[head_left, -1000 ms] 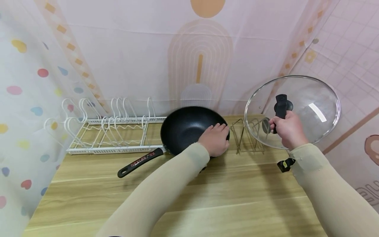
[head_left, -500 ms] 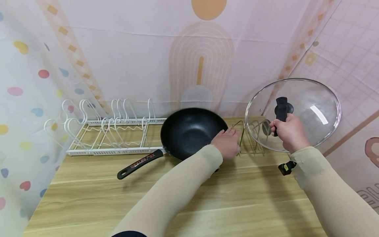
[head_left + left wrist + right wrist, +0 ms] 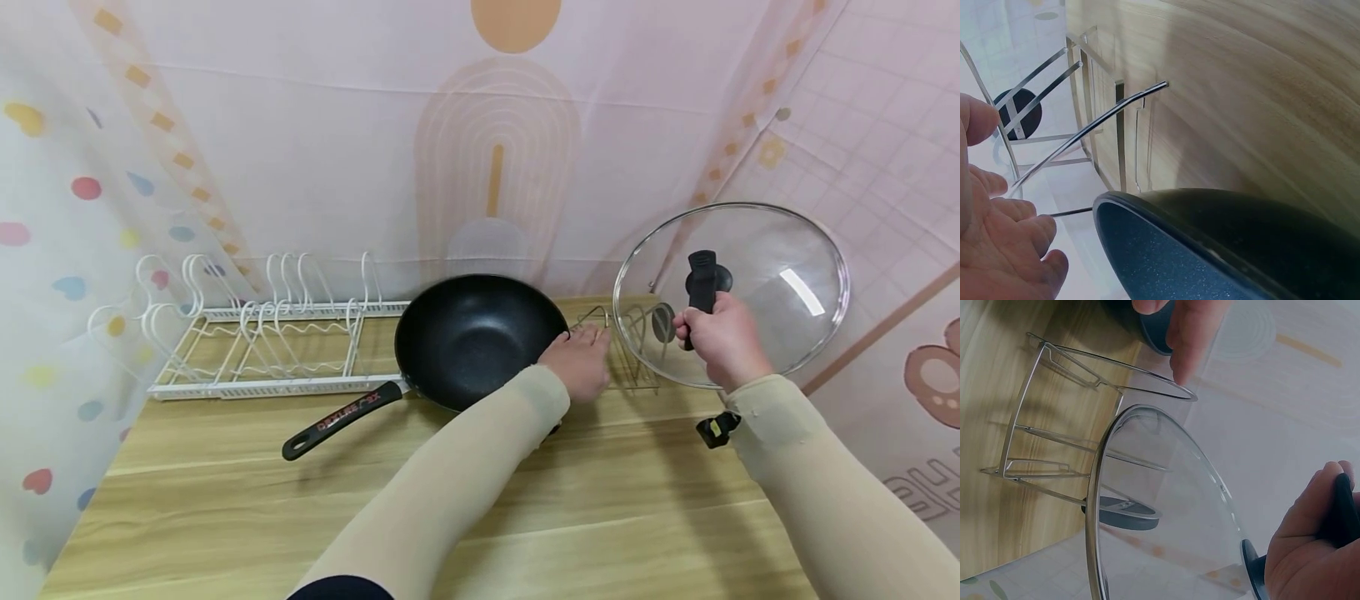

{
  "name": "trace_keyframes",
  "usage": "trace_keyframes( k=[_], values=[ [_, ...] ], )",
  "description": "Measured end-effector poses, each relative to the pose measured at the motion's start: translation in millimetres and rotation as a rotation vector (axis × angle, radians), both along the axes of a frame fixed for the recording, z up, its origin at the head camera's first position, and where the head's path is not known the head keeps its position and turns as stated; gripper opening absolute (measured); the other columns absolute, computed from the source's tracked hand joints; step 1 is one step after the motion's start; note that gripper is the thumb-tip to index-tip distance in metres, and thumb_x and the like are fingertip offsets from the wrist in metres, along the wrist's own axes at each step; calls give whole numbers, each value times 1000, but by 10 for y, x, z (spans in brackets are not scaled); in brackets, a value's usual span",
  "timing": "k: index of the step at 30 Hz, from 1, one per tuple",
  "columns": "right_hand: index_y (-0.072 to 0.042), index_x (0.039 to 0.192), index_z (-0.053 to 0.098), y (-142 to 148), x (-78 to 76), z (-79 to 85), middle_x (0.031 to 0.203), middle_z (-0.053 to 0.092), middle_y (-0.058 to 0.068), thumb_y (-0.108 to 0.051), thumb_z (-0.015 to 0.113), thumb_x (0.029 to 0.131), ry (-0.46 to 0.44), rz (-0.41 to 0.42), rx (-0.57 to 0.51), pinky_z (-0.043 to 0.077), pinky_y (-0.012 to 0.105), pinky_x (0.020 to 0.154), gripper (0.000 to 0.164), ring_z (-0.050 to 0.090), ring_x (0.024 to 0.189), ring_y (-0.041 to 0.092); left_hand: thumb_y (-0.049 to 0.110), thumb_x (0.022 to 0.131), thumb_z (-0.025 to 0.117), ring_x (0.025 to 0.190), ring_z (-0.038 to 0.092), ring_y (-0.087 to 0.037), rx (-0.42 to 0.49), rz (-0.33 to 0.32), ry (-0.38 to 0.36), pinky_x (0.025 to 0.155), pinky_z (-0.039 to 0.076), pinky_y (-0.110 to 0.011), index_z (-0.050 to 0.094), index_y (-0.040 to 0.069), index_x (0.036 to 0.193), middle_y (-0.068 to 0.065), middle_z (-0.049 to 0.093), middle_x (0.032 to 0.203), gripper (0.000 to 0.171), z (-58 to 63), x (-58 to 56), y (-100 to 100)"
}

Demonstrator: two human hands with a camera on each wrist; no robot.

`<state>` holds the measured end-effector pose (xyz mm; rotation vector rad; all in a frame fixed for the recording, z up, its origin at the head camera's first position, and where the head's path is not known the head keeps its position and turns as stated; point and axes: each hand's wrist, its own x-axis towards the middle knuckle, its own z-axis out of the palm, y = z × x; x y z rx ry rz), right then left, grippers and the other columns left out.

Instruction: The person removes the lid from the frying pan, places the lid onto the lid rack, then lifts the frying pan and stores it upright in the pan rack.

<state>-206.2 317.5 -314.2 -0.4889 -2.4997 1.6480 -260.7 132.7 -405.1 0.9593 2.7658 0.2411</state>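
My right hand [image 3: 726, 340] grips the black handle [image 3: 702, 283] of a large round glass pot lid [image 3: 802, 250] with a metal rim. The lid is tilted up on edge, its lower left rim overlapping a small metal wire rack [image 3: 633, 367]. My left hand [image 3: 577, 362] is at the rack's left end, beside the rim of a black wok [image 3: 472, 342]. In the left wrist view its fingers [image 3: 1038, 231] lie loosely bent by the rack's end wire, thumb above. The right wrist view shows the lid's rim [image 3: 1093, 487] among the rack's wires.
A long white wire dish rack [image 3: 255, 387] stands at the back left, against the wok. The wok's handle [image 3: 341, 421] points to the front left over the wooden table [image 3: 225, 500]. A patterned curtain [image 3: 337, 167] hangs close behind.
My left hand has moved right, off the wok's rim to the wire rack's left end. My right hand still holds the lid, in nearly the same place.
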Motion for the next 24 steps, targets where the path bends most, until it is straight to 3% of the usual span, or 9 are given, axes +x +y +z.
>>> trace_keyframes(
  k=[6, 24],
  values=[
    [10, 147, 31, 13, 13, -21, 80, 60, -10, -8, 40, 107, -16, 10, 12, 55, 21, 65, 45, 56, 69, 2, 31, 109, 36, 165, 11, -18, 29, 5, -59, 134, 14, -41, 12, 21, 171, -4, 12, 179, 68, -5, -17, 39],
    [9, 143, 35, -10, 60, -55, 80, 62, -5, -4, 41, 105, -12, -24, -12, 55, 21, 64, 40, 58, 68, 2, 36, 112, 34, 165, 13, -23, -17, -19, -110, 135, 10, -42, 8, 20, 171, -3, 14, 178, 67, 26, -39, 94]
  ],
)
